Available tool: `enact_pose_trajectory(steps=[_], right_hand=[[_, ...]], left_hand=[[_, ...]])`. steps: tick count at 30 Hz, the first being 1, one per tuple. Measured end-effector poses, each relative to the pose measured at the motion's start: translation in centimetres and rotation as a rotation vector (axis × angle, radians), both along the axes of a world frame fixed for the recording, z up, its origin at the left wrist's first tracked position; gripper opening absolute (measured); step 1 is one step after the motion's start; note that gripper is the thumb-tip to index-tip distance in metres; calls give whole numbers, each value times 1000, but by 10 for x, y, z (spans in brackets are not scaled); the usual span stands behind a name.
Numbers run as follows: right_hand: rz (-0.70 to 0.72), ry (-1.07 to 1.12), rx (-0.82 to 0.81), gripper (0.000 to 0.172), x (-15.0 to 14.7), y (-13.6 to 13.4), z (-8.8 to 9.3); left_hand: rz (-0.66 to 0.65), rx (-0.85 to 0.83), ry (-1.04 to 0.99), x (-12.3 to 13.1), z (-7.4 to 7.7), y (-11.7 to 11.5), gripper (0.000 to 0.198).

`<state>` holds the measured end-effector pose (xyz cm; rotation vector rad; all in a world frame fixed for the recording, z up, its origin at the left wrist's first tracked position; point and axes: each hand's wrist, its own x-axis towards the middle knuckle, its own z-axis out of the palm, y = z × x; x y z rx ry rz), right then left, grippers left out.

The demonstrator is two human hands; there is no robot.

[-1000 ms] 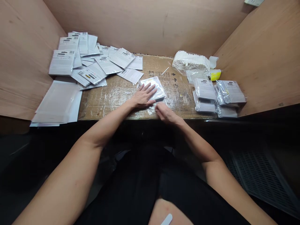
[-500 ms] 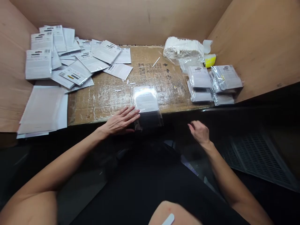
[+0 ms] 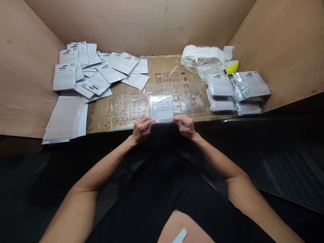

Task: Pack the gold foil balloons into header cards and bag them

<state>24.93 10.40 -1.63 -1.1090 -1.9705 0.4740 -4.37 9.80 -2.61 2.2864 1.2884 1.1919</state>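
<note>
A clear plastic bag with a white printed card inside lies flat at the table's front edge. My left hand is closed at its near left corner, fingertips pinched on the plastic. At the near right corner my right hand pinches the bag in the same way. The bag's near edge now runs straight between both hands, and the loose flap no longer hangs over the table edge. What the fingertips cover is hidden.
Loose packaged cards pile at the left, above flat sheets. Stacked bagged packs stand at the right. Behind them sit a bag of white strips and a yellow label piece. A thin white stick lies mid-table. Wooden panels enclose the sides.
My right hand has come in from the right to the bag's near corner. My left hand has gone from lying flat to a pinch. The bag's dark near flap has folded out of sight.
</note>
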Motion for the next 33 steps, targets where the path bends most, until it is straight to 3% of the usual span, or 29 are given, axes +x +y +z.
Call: enact_pose_trajectory(steps=[2, 4, 7, 10, 13, 16, 19, 23, 26, 29, 33], right_hand=[[-229, 6, -82, 46, -17, 1, 6], [-430, -67, -132, 36, -33, 8, 13], [-550, -138, -216, 23, -42, 24, 26], [-487, -42, -484, 36, -35, 33, 36], [-270, 156, -758, 46, -30, 38, 37], [-73, 415, -835, 50, -31, 63, 41], [-86, 514, -763, 42, -31, 128, 73], [-348, 279, -657, 27, -24, 231, 149], [-362, 254, -627, 17, -34, 268, 185], [-239, 226, -739, 21, -76, 268, 179], [-117, 261, -895, 26, -161, 265, 138]], left_hand=[[224, -74, -76, 13, 8, 5, 39], [375, -161, -100, 22, 17, 12, 39], [427, -325, -111, 23, 25, 23, 34], [374, -626, -317, 15, 29, 29, 28], [205, -944, -726, 8, 32, 34, 53], [-14, -1103, -1076, 8, 40, 49, 51], [-87, -1055, -1160, 9, 54, 81, 45], [115, -750, -822, -5, 68, 130, 31], [225, -556, -657, -26, 67, 156, 19], [317, -388, -577, -54, 64, 178, 12], [454, -183, -503, -90, 56, 203, 9]])
